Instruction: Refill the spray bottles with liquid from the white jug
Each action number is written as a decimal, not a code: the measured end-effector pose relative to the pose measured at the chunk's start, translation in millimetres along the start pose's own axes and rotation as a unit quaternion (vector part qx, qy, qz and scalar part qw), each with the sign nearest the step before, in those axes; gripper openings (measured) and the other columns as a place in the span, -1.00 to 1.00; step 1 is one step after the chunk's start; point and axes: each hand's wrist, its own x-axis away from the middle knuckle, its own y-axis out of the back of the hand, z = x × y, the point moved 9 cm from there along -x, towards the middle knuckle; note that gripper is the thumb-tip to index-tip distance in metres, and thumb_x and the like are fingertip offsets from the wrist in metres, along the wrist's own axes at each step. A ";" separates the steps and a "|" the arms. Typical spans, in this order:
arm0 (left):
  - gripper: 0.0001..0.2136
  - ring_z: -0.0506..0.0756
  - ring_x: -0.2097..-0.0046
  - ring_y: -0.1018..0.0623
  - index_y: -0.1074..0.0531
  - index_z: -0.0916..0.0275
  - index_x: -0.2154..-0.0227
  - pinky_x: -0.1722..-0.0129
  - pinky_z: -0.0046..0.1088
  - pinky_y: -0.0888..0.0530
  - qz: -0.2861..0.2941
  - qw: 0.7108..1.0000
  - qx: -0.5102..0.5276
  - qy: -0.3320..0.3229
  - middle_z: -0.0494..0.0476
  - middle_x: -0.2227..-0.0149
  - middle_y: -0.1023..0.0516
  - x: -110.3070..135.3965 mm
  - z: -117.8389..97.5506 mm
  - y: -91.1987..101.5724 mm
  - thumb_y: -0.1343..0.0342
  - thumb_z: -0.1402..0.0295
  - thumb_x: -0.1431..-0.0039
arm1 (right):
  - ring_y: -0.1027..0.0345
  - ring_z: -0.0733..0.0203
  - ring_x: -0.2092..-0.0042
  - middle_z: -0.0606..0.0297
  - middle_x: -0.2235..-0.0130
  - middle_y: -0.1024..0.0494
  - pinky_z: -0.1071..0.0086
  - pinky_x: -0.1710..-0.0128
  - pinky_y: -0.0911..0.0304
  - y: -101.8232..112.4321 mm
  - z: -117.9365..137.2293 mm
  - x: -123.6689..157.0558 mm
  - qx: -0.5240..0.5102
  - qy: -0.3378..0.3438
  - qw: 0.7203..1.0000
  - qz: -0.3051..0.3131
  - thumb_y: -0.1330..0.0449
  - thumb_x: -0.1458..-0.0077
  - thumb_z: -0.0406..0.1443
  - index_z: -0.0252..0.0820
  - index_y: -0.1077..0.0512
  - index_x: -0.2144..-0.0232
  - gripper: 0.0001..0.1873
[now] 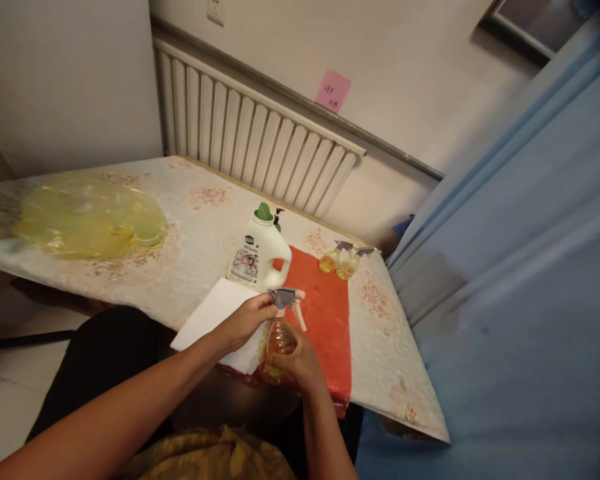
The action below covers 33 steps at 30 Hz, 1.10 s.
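A clear spray bottle with a grey and white trigger head and yellowish liquid inside is held upright at the table's front edge. The fingers of my left hand are closed on its trigger head near the neck. My right hand wraps round the bottle's body from the right. Just beyond stands a large white jug with a handle, a printed label and something green in its mouth. Under and beside the bottle lie a white cloth or paper sheet and a red mat.
Two more spray bottles stand at the red mat's far right corner. A dark pump top shows behind the jug. On the left lies a yellow plastic bag. A radiator runs behind the flowered table; a blue curtain hangs right.
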 end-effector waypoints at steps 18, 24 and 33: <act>-0.65 0.20 0.02 -0.52 -0.46 0.25 0.04 -0.07 -0.27 -0.36 -0.001 0.999 0.018 -0.034 0.17 0.09 -0.58 -0.4 4.1 6.5 -0.24 0.21 -0.15 | -0.50 0.09 0.17 0.31 0.19 -0.63 0.26 0.12 -0.40 -4.3 9.1 3.0 -0.057 0.027 0.998 0.022 -0.43 0.35 -0.32 -0.15 -0.49 0.07 -0.34; -0.69 0.18 0.01 -0.54 -0.46 0.25 0.06 -0.06 -0.28 -0.37 -0.002 0.993 0.114 -0.006 0.19 0.08 -0.58 2.2 15.0 -0.9 -0.25 0.26 -0.17 | -0.50 0.06 0.15 0.31 0.17 -0.62 0.21 0.09 -0.40 1.3 0.0 -1.5 -0.027 0.019 0.999 0.007 -0.45 0.38 -0.28 -0.13 -0.47 0.03 -0.28; -0.69 0.09 0.21 -0.56 -0.53 0.32 0.25 0.11 -0.41 -0.41 -0.042 0.989 0.140 0.000 0.12 0.30 -0.61 -1.5 13.4 -5.1 -0.37 0.23 0.00 | -0.48 0.07 0.12 0.30 0.13 -0.60 0.20 0.06 -0.38 4.7 6.4 2.0 0.034 0.034 0.998 -0.029 -0.41 0.34 -0.34 -0.11 -0.45 0.02 -0.30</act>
